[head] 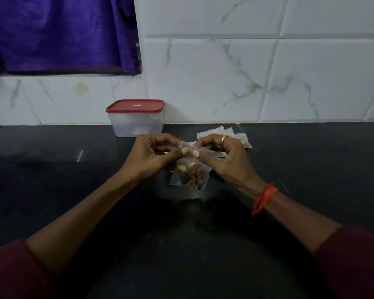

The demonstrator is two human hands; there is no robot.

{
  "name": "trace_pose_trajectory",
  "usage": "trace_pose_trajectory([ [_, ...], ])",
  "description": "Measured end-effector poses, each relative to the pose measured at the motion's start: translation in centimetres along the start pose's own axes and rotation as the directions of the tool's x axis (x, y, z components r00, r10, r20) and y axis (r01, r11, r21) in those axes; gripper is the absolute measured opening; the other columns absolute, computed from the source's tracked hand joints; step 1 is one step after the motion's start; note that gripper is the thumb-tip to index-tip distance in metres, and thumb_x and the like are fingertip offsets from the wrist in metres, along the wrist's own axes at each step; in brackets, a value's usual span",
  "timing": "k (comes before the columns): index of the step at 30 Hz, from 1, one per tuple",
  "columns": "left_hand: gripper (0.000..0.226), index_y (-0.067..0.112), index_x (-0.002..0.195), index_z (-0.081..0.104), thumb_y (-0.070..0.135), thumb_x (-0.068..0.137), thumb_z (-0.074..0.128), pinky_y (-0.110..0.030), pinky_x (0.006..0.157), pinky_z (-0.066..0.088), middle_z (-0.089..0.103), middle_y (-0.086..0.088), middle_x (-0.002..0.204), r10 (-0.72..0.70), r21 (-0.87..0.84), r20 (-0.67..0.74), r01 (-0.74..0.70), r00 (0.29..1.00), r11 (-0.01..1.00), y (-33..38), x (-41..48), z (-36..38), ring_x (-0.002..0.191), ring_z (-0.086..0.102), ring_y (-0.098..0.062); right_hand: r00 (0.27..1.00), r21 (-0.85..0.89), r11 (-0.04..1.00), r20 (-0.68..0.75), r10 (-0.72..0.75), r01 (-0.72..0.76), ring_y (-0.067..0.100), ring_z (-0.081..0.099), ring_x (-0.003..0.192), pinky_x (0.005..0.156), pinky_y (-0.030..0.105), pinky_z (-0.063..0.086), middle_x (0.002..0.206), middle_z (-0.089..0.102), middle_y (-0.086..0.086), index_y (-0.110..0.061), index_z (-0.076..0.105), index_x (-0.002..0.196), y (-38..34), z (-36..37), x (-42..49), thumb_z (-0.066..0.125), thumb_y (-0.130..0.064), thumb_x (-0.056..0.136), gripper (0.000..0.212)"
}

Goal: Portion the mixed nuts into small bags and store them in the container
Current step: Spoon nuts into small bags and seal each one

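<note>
White marble-patterned tile wall (225,72) at the back. In front of it, a dark polished surface (73,180) carries every item. Purple cloth (63,33) hangs upper left, apart from the work.

Translucent rectangular plastic container (136,126) stands at the rear of the surface, against the wall, with its red lid (135,105) seated on it. Contents cannot be made out through the frosted side. Judgement: it is parked out of the way until bags are ready, and the lid must come off before anything is stored.

Left hand (151,156) and right hand (222,156) meet in front of the container. Fingers of both are curled. Each pinches the top strip of one small clear plastic bag (189,178) between thumb and forefinger, thumbs almost side by side. Judgement: gripping at the mouth lets the load hang clear of the closure so the seal can be worked. Whether the seal is closed cannot be told.

The bag hangs between the hands, its bottom near the surface; contact is undetermined. Inside are mixed nuts (191,172), pale, brown and dark pieces settled in the lower part.

Flat clear bags (214,132) lie in a loose pile just behind the right hand, within easy reach. Their contents are too small to tell.

Orange thread band (265,198) on the right wrist; gold ring (224,137) on a right finger.
</note>
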State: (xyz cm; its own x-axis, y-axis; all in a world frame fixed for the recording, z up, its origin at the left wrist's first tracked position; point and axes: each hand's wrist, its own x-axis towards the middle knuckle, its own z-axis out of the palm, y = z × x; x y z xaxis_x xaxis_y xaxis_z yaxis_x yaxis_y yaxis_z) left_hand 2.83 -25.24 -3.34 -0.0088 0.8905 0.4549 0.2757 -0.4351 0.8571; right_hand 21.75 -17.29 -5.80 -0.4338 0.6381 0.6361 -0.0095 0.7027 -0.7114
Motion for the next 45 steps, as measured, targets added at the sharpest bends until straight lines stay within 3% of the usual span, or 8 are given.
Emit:
trace_pose_trajectory([
  [10,0.023,0.003,0.094,0.073,0.02,0.078,0.071,-0.017,0.056,0.051,0.076,-0.011,0.086,0.015,0.027,0.015,-0.016,1.0,1.0,-0.2,0.0,-0.2,0.066,0.069,-0.011,1.0,-0.012,1.0,0.014,0.005,-0.005,0.001,0.066,0.07,0.068,0.017,0.051,0.079,0.074,0.003,-0.013,0.074,0.088,0.0,-0.2,0.1,0.079,-0.009,0.083,0.008],
  [14,0.025,-0.003,0.093,0.071,0.018,0.08,0.07,-0.02,0.058,0.053,0.076,-0.01,0.088,0.026,0.018,0.024,-0.027,0.999,0.999,-0.3,0.1,-0.2,0.072,0.072,-0.014,1.0,-0.069,0.997,0.009,-0.025,0.026,0.004,0.065,0.071,0.069,0.019,0.052,0.078,0.073,0.0,-0.017,0.074,0.086,0.0,-0.2,0.3,0.076,-0.023,0.081,0.008],
  [22,0.011,0.0,0.088,0.07,0.01,0.083,0.069,-0.017,0.056,0.053,0.077,-0.001,0.082,0.021,-0.006,-0.034,-0.021,0.999,1.0,-0.4,0.4,-1.0,0.071,0.072,-0.009,1.0,-0.118,0.993,-0.002,-0.012,0.012,0.011,0.068,0.071,0.066,0.022,0.055,0.08,0.075,-0.002,-0.013,0.077,0.089,0.3,-1.2,0.6,0.083,-0.021,0.08,0.014],
  [28,0.017,0.0,0.088,0.07,0.015,0.081,0.07,-0.019,0.055,0.054,0.076,0.002,0.079,-0.001,-0.011,-0.079,0.0,0.997,1.0,-0.4,0.5,-1.4,0.068,0.071,-0.01,1.0,-0.077,0.997,0.021,0.001,0.0,0.001,0.067,0.064,0.064,0.015,0.051,0.073,0.075,-0.004,-0.017,0.077,0.083,-0.2,-1.2,0.9,0.082,-0.025,0.078,0.011],
  [35,0.014,0.01,0.083,0.072,0.022,0.076,0.071,-0.028,0.058,0.06,0.076,-0.002,0.08,-0.054,-0.048,-0.112,0.049,0.992,0.998,-0.9,0.5,-1.6,0.069,0.072,-0.016,1.0,-0.069,0.998,0.025,0.0,0.002,0.009,0.071,0.067,0.065,0.025,0.056,0.074,0.076,-0.004,-0.016,0.078,0.102,-0.4,-1.8,1.2,0.081,-0.03,0.078,0.027],
  [38,0.019,0.007,0.085,0.074,0.024,0.077,0.073,-0.037,0.062,0.062,0.076,-0.01,0.092,-0.027,0.007,-0.08,0.028,0.996,1.0,-1.2,0.4,-1.5,0.078,0.073,-0.025,0.999,-0.154,0.988,0.037,-0.026,0.031,0.008,0.066,0.07,0.068,0.032,0.058,0.097,0.076,-0.006,-0.023,0.076,0.102,0.1,-1.7,1.0,0.082,-0.03,0.08,0.024],
  [41,0.023,0.0,0.09,0.074,0.021,0.079,0.073,-0.04,0.061,0.062,0.075,-0.012,0.094,0.015,0.037,-0.046,-0.014,0.999,0.999,-1.4,0.2,-0.8,0.078,0.073,-0.028,0.997,-0.173,0.983,0.062,-0.049,0.059,0.005,0.067,0.086,0.075,0.024,0.055,0.099,0.074,-0.01,-0.027,0.074,0.103,0.3,-1.1,0.7,0.083,-0.028,0.08,0.024],
  [45,0.024,0.0,0.09,0.075,0.021,0.079,0.074,-0.035,0.059,0.06,0.076,-0.01,0.091,0.068,0.085,-0.027,-0.065,0.997,0.994,-1.3,0.1,-0.4,0.075,0.073,-0.029,0.997,-0.177,0.982,0.023,-0.069,0.072,0.004,0.068,0.086,0.074,0.018,0.053,0.089,0.075,-0.01,-0.024,0.076,0.099,0.1,-0.2,0.4,0.083,-0.029,0.079,0.022],
])
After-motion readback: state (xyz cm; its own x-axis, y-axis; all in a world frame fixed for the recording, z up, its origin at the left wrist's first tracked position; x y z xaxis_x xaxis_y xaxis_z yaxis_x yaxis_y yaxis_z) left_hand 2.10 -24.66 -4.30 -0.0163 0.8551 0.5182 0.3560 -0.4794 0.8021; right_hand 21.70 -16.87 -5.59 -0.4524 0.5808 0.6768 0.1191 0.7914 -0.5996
